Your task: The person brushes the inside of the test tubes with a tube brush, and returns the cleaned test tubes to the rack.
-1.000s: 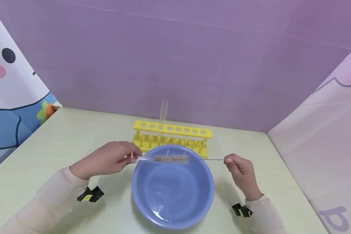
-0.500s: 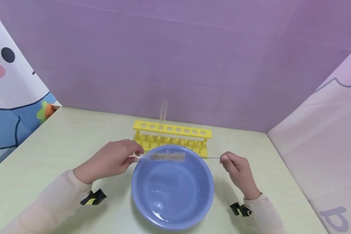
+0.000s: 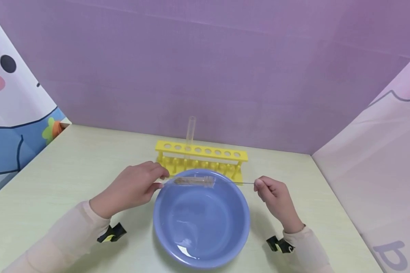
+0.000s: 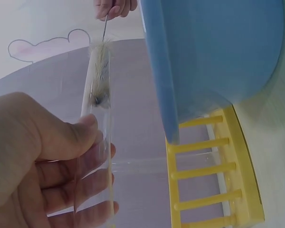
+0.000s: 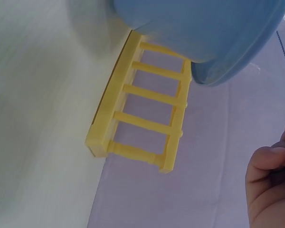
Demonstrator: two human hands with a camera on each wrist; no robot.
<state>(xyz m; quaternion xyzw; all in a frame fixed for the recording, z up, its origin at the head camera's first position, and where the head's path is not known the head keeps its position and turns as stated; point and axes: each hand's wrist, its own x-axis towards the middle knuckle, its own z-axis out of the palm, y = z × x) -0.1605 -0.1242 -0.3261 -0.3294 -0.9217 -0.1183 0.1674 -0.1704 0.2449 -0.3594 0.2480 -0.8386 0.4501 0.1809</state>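
Observation:
My left hand (image 3: 130,189) holds a clear glass test tube (image 4: 106,114) between thumb and fingers, nearly level above the back of the blue basin (image 3: 201,261). Inside the tube's mouth end sits a test tube brush with pale tan bristles (image 4: 100,78). Its thin wire handle (image 3: 244,183) runs out to the right, where my right hand (image 3: 276,201) pinches it with thumb and curled fingers. In the right wrist view, only part of the right hand (image 5: 275,180) shows, at the right edge. Water glints in the basin below.
Behind the basin stands a yellow test tube rack (image 3: 222,152), its front partly hidden by the rim. Another clear test tube (image 3: 190,129) stands upright in it. A purple curtain (image 3: 205,76) closes off the table's far edge, with printed cloths on both sides.
The right hand has moved slightly left with the brush. The tube's mouth has also shifted left over the basin, while the left hand has edged a little to the right.

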